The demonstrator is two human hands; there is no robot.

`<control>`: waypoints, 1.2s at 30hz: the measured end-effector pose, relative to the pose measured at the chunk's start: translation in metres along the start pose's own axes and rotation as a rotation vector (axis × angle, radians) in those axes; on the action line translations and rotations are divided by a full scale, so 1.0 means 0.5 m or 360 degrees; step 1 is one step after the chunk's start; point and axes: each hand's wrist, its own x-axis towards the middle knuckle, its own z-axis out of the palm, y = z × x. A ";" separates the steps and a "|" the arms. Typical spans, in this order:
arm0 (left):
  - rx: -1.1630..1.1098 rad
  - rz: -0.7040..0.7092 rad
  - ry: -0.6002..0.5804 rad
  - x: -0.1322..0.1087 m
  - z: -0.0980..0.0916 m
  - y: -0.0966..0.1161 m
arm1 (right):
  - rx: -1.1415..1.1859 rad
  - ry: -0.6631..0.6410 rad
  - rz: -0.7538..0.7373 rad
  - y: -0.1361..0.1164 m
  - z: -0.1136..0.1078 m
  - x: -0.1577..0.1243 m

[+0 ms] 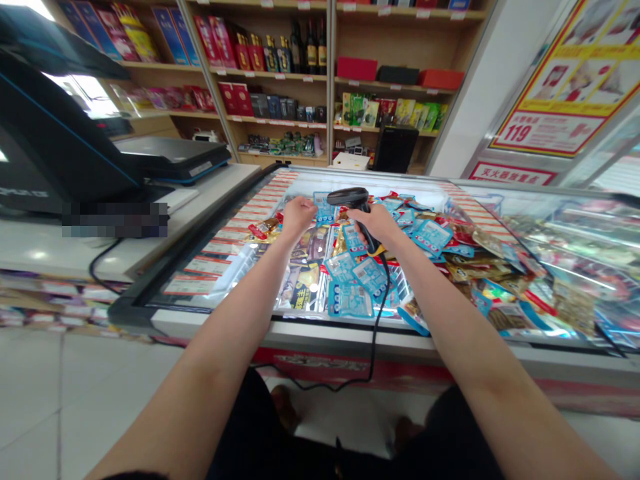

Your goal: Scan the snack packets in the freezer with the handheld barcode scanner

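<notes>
Gripping a black corded barcode scanner, the right hand sits apart from the curled left hand, just beside a pale-blue plastic snack packet atop the heap inside a white chest freezer.

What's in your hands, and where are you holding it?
Right hand grips a black barcode scanner by its handle, below the head. Left hand is at a blue packet; can't tell if it's held.

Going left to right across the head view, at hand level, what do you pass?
black checkout terminal → left hand → black barcode scanner → right hand → blue snack packet → glass top of the display chest
</notes>
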 end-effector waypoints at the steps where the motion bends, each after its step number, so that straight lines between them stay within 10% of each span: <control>1: -0.0007 0.0003 0.0001 0.001 0.001 -0.002 | 0.0001 -0.0003 -0.0002 0.000 0.000 0.000; 36: -0.0043 0.0053 -0.0051 0.041 0.015 -0.050 | -0.0025 -0.0043 -0.0024 -0.006 -0.003 -0.007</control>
